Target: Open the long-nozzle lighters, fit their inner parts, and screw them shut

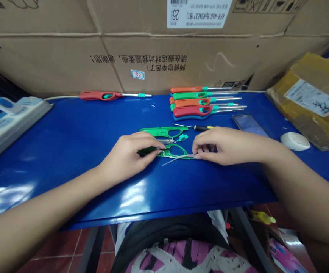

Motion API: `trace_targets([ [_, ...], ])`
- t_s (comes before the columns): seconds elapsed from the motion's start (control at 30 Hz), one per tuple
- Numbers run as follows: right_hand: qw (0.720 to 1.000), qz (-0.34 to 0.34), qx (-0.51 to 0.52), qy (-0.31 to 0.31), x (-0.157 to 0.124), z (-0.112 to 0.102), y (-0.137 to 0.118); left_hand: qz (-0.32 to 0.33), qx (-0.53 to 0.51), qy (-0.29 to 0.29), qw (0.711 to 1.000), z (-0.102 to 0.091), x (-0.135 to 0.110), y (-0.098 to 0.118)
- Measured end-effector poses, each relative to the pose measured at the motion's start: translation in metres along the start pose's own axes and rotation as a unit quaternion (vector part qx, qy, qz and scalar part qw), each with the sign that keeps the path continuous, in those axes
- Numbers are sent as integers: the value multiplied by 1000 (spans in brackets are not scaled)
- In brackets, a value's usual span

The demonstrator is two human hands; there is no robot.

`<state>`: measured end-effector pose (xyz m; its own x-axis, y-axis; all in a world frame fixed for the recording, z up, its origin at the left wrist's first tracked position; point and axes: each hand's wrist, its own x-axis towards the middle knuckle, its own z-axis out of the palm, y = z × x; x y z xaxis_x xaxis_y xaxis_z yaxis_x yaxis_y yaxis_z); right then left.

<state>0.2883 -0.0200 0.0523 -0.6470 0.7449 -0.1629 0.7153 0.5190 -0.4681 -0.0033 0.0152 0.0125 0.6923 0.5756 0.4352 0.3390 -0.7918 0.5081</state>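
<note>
My left hand (pixel 130 154) presses on the lower half of an opened green plastic lighter shell (pixel 172 152), its fingertips near a small metal lighter part (pixel 166 141). My right hand (pixel 214 146) pinches the shell's far end and a thin metal rod (pixel 191 155). A fine pale wire (pixel 173 160) runs out below the shell. Above lie the other green shell half (pixel 161 132), a small teal piece (pixel 183 137) and a yellow-and-black screwdriver (pixel 202 128). Several assembled red, orange and green long-nosed lighters (pixel 194 102) lie in a row behind, with another red one (pixel 100 95) to the left.
The glossy blue table (pixel 67 151) has a white power strip (pixel 8 121) at its left edge. A phone (pixel 249 125), a white computer mouse (pixel 295 141) and a taped parcel (pixel 309 102) lie right. A large cardboard box (pixel 153 49) stands behind.
</note>
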Motion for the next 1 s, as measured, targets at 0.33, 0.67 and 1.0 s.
trace_targets([
  [0.33, 1000, 26, -10, 3, 0, 1, 1, -2, -6, -17, 1000, 1, 1, -3],
  [0.67, 997, -22, -76, 13, -3, -3, 1, -2, 12, -40, 999, 1, 2, -4],
  [1.0, 966, -39, -255, 18, -2, 6, -13, 10, 33, -29, 999, 1, 3, -4],
])
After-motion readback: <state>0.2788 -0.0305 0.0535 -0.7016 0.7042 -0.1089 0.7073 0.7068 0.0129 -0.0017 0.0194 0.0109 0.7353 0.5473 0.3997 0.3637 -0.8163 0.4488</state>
